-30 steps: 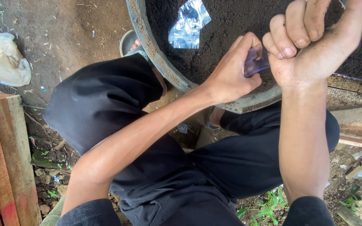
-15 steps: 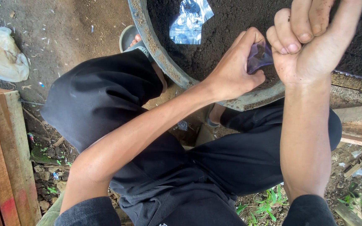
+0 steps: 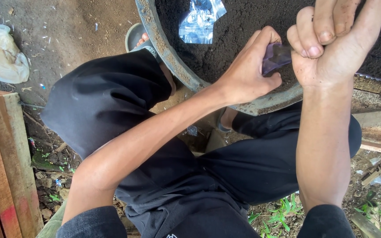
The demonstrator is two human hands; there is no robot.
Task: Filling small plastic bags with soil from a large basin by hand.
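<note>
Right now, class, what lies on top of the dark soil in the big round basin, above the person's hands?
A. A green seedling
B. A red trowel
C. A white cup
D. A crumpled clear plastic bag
D: a crumpled clear plastic bag lies on the soil inside the round basin, beyond the left hand and right hand, which pinch a small purple piece.

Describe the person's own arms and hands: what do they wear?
Both forearms are bare. Dark sleeves are pushed up above the elbows. The left hand and right hand wear no gloves, rings or watch. Specks of dark soil cling to the fingers.
</note>
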